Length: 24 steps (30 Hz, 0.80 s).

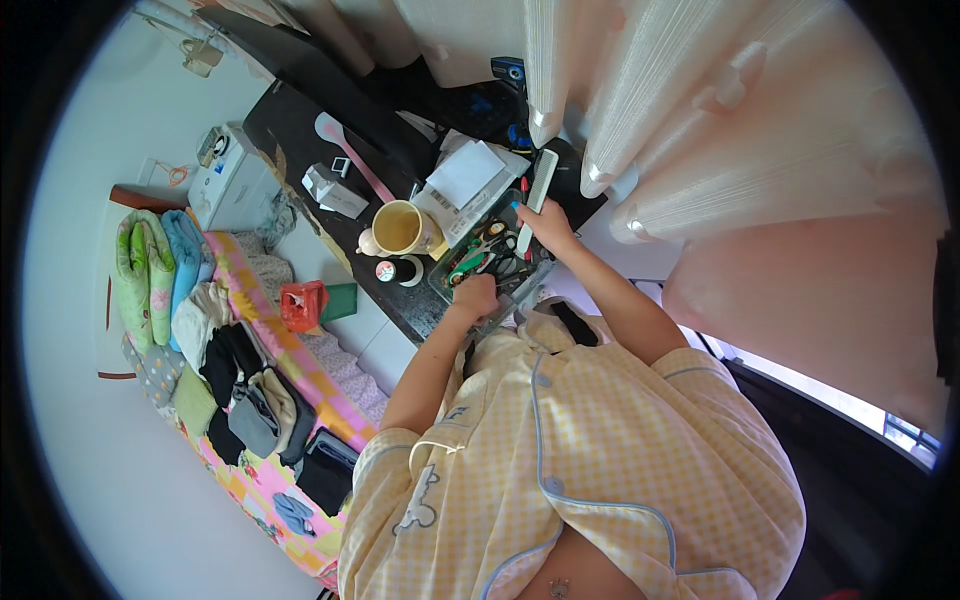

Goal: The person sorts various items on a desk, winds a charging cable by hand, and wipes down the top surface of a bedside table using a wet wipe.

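Observation:
A clear tray (pixel 541 272) full of small tools, among them green-handled scissors (pixel 466 266), sits at the desk's near edge. My left hand (pixel 476 296) is closed at the tray's near left side; what its fingers hold, if anything, is hidden. Over the tray's right side, my right hand (pixel 547 224) has its fingers wrapped round something beside a long white bar (pixel 539 190). A small blue tip and a red item (pixel 524 186) show next to these fingers. The bar slants up and away from the tray.
Left of the tray stand a yellow mug (pixel 398 228) and a dark bottle with a white lid (pixel 386 271). Papers (pixel 466 175) lie behind it, with a pink spoon-shaped item (pixel 363 165) farther left. Curtains (pixel 660 100) hang at the right; a bed with folded clothes (pixel 262 415) is at left.

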Tool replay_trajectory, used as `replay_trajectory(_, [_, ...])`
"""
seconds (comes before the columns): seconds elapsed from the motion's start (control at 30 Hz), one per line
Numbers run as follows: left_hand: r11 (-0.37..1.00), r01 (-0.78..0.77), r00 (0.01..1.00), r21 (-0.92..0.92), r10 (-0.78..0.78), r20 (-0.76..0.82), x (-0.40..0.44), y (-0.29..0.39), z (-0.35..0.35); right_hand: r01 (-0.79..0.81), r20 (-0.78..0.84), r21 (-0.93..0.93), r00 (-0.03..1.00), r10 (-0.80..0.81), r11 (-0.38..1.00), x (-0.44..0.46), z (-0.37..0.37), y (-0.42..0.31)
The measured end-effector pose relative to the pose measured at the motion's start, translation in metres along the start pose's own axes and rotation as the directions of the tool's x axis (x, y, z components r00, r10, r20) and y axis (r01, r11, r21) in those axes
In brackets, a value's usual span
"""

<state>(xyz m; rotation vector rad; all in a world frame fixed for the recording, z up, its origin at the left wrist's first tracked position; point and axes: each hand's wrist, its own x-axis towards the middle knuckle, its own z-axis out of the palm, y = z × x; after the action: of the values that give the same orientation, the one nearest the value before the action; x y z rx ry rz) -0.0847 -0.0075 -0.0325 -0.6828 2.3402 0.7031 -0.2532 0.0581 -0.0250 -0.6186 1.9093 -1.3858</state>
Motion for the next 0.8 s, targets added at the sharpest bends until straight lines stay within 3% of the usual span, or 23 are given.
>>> replay_trajectory(0.03, [0.996,-0.032,0.989,-0.077,0.043,0.139,-0.002,-0.001,-0.007,0.041,-0.010,-0.005,0.999,-0.041,0.999,0.000,-0.002,0.001])
replay_trajectory(0.1, [0.987,-0.078,0.991,-0.137,0.092,0.097,0.000,-0.010,0.006,0.030,-0.004,0.009,1.000,-0.030,1.000,0.005,-0.001,0.010])
replay_trajectory(0.17, [0.930,-0.360,0.930,-0.079,0.351,-0.108,0.000,-0.015,0.014,0.063,0.027,0.002,0.998,-0.063,0.998,0.007,-0.002,0.013])
replay_trajectory(0.27, [0.887,-0.445,0.893,-0.119,0.429,-0.137,-0.008,-0.009,0.005,0.054,0.016,0.021,0.998,-0.055,0.998,0.008,-0.003,0.015])
replay_trajectory(0.3, [0.887,-0.446,0.892,-0.119,0.430,-0.137,-0.011,-0.007,0.001,0.054,0.015,0.021,0.998,-0.055,0.998,0.008,-0.004,0.015])
replay_trajectory(0.37, [0.942,-0.230,0.973,-0.246,0.226,-0.046,-0.018,-0.001,-0.007,0.009,0.062,0.067,0.998,-0.013,0.998,0.009,-0.006,0.014])
replay_trajectory(0.4, [0.942,-0.230,0.973,-0.246,0.225,-0.046,-0.021,-0.002,-0.008,0.009,0.062,0.067,0.998,-0.014,0.998,0.009,-0.007,0.013])
replay_trajectory(0.47, [0.939,-0.104,0.970,-0.328,0.023,-0.243,-0.024,-0.004,-0.009,-0.003,0.082,0.081,0.997,-0.003,0.997,0.007,-0.009,0.010])
replay_trajectory(0.6, [0.916,-0.187,0.918,-0.355,0.034,-0.395,-0.022,-0.006,-0.008,-0.029,0.065,0.089,0.998,0.023,0.996,0.004,-0.007,0.006])
replay_trajectory(0.67, [0.994,-0.111,0.969,0.015,0.111,-0.219,-0.024,0.006,-0.011,-0.026,0.077,0.076,0.997,0.020,0.997,0.006,-0.007,0.009])
replay_trajectory(0.7, [0.994,-0.110,0.969,0.014,0.111,-0.220,-0.020,0.006,-0.005,-0.026,0.078,0.076,0.997,0.020,0.997,0.005,-0.007,0.008])
replay_trajectory(0.77, [0.951,-0.164,0.935,0.262,0.235,-0.267,-0.008,0.004,0.011,-0.028,0.058,0.080,0.998,0.023,0.996,0.003,-0.008,0.003])
replay_trajectory(0.8, [0.951,-0.166,0.935,0.262,0.236,-0.266,-0.006,0.006,0.013,-0.028,0.056,0.080,0.998,0.024,0.996,0.003,-0.009,0.003])
